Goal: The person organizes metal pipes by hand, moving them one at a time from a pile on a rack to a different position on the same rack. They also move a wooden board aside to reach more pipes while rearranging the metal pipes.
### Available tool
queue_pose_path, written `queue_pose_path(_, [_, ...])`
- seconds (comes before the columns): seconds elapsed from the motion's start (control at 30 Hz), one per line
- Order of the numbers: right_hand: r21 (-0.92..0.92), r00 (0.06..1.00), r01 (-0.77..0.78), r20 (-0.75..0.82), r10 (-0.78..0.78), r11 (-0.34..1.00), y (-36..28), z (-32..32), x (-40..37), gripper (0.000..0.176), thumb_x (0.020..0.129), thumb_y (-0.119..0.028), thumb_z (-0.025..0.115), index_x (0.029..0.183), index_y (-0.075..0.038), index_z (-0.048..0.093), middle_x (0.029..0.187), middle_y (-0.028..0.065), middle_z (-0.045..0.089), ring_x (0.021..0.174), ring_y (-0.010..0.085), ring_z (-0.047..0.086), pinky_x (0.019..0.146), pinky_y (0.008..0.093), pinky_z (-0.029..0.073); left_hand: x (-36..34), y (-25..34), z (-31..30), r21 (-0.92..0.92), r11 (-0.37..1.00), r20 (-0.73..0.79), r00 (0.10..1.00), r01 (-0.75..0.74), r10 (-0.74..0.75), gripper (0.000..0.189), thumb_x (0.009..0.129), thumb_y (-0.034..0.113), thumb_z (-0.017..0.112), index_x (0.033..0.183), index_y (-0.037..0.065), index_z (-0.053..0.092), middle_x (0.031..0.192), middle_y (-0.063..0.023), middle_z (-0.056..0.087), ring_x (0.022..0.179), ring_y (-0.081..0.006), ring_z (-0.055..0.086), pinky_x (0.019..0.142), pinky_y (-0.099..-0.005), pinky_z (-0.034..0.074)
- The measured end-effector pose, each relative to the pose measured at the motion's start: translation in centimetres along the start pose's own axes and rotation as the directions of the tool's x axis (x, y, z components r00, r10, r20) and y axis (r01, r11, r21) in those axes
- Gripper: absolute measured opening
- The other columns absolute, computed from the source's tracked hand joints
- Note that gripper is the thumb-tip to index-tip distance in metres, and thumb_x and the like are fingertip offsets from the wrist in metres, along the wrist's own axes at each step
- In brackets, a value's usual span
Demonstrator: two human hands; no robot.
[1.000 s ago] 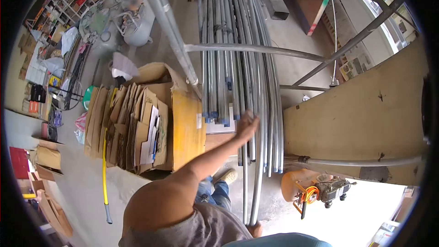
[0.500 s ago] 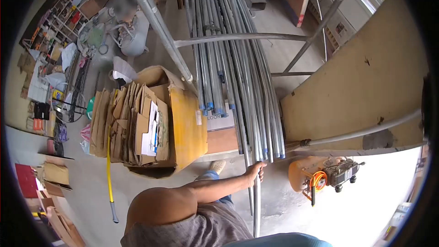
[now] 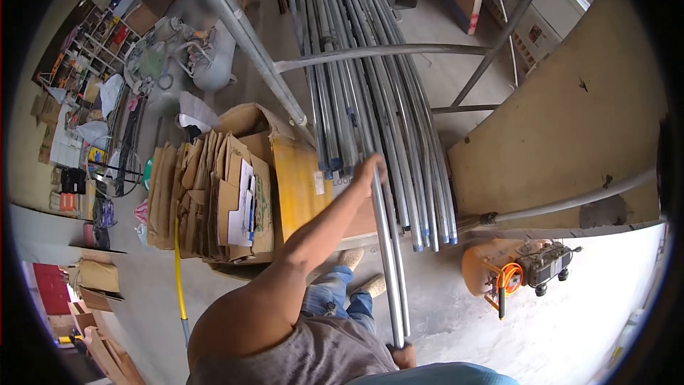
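My left hand [image 3: 369,175] is closed around a long grey metal pipe [image 3: 387,257], at the near end of a stack of pipes [image 3: 356,64]. A second pipe [image 3: 400,278] runs close beside it, and both stick out toward my body past the others. Low in the view, my right hand [image 3: 404,356] is at the near end of the held pipe. Its fingers look wrapped there, partly hidden. Several stacked pipes have blue marks at their ends.
A cardboard box [image 3: 296,189] full of flattened cardboard [image 3: 214,192] stands left of the pipes. Metal frame bars [image 3: 385,50] cross over the stack. At right are a wooden panel [image 3: 556,135] and an orange air compressor [image 3: 484,271]. A yellow pole [image 3: 179,278] leans at left.
My left hand has moved forward along the pipes, away from my body. My right hand has come into view at the near pipe end. Both my shoes now show.
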State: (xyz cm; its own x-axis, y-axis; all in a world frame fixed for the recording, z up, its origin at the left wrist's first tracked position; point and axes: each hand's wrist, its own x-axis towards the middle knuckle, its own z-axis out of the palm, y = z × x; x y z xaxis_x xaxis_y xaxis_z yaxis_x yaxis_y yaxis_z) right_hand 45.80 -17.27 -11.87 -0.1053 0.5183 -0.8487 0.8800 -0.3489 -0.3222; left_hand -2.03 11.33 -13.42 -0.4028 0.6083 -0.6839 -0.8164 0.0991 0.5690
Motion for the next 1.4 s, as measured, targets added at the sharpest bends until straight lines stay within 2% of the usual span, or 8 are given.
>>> queue_pose_path(0.33, [0.165,0.71,0.704,-0.114,-0.695,0.691,-45.2,-0.5,16.6,0.046,0.07,-0.031,0.072,0.09,0.009,0.059,0.087,0.0291,0.065,0.089,0.041,0.065,0.076,0.0425,0.05,-0.3,6.9,-4.8,0.248,0.959,0.184,0.978,-0.139,0.094,0.025,0.083,0.023,0.068,0.093,0.003,0.058,0.069,-0.0079,0.059,0.05,-0.021,0.056,0.044,-0.0351,0.047])
queue_pose_path(0.43, [0.208,0.687,0.716,-0.042,-0.725,0.667,-51.2,-0.4,15.1,0.046,0.07,-0.031,0.071,0.089,0.009,0.058,0.09,0.029,0.065,0.09,0.0396,0.065,0.077,0.0426,0.049,2.3,10.2,-6.1,0.315,0.909,-0.098,0.943,-0.275,0.319,0.024,0.084,0.023,0.068,0.077,0.004,0.056,0.059,-0.0035,0.054,0.046,-0.0166,0.051,0.041,-0.0326,0.042])
queue_pose_path(0.57, [0.083,0.674,0.739,-0.084,-0.734,0.669,-50.6,1.1,14.2,0.042,0.076,-0.032,0.07,0.092,0.005,0.059,0.088,0.0257,0.065,0.083,0.0364,0.064,0.072,0.0436,0.048,3.4,11.9,-6.7,0.276,0.915,-0.105,0.937,-0.294,0.333,0.027,0.083,0.028,0.067,0.078,0.004,0.056,0.065,-0.0054,0.058,0.047,-0.016,0.053,0.045,-0.0339,0.045])
queue_pose_path(0.7, [-0.06,0.642,0.741,-0.229,-0.732,0.669,-47.6,1.9,16.2,0.044,0.08,-0.04,0.069,0.092,0.001,0.062,0.085,0.0261,0.065,0.082,0.0405,0.064,0.071,0.0477,0.048,4.6,9.6,-8.8,0.899,0.255,0.082,0.708,-0.357,0.702,0.053,0.076,0.039,0.071,0.101,-0.006,0.062,0.097,-0.024,0.067,0.086,-0.0372,0.066,0.077,-0.0424,0.052])
queue_pose_path(0.87, [-0.083,0.598,0.787,-0.145,-0.788,0.612,-45.8,-0.6,16.0,0.041,0.08,-0.033,0.069,0.103,0.0,0.064,0.086,0.0246,0.066,0.086,0.0428,0.064,0.073,0.0464,0.051,7.5,10.1,-12.1,0.79,0.47,0.107,0.843,-0.394,0.527,0.054,0.071,0.042,0.075,0.1,-0.003,0.066,0.097,-0.0252,0.067,0.095,-0.037,0.065,0.082,-0.0414,0.051])
queue_pose_path(1.13, [-0.094,0.802,0.549,-0.221,-0.555,0.83,-30.7,-4.8,17.2,0.036,0.079,-0.03,0.07,0.099,-0.001,0.066,0.09,0.0226,0.067,0.087,0.0381,0.065,0.075,0.0421,0.051,4.0,14.5,-8.7,0.928,0.26,0.079,0.823,-0.267,0.562,0.042,0.076,0.032,0.075,0.099,-0.003,0.068,0.094,-0.0138,0.069,0.087,-0.0224,0.064,0.079,-0.0337,0.049])
queue_pose_path(1.33, [-0.106,0.85,0.454,-0.246,-0.466,0.885,-22.1,-3.2,15.0,0.031,0.079,-0.027,0.069,0.096,-0.001,0.067,0.088,0.0215,0.067,0.085,0.0381,0.066,0.072,0.0424,0.051,4.7,14.7,-6.2,0.959,0.12,0.133,0.783,-0.256,0.607,0.051,0.073,0.04,0.075,0.102,-0.001,0.067,0.095,-0.0186,0.067,0.09,-0.0324,0.063,0.082,-0.0397,0.049])
queue_pose_path(1.4, [-0.113,0.863,0.433,-0.235,-0.447,0.894,-20.6,-2.9,14.4,0.029,0.08,-0.027,0.068,0.094,-0.002,0.067,0.087,0.0205,0.067,0.084,0.0365,0.066,0.073,0.0412,0.051,5.3,13.2,-6.1,0.944,-0.095,0.242,0.469,-0.314,0.85,0.049,0.074,0.038,0.069,0.104,0.0,0.065,0.096,-0.0242,0.066,0.1,-0.0379,0.062,0.089,-0.0407,0.048])
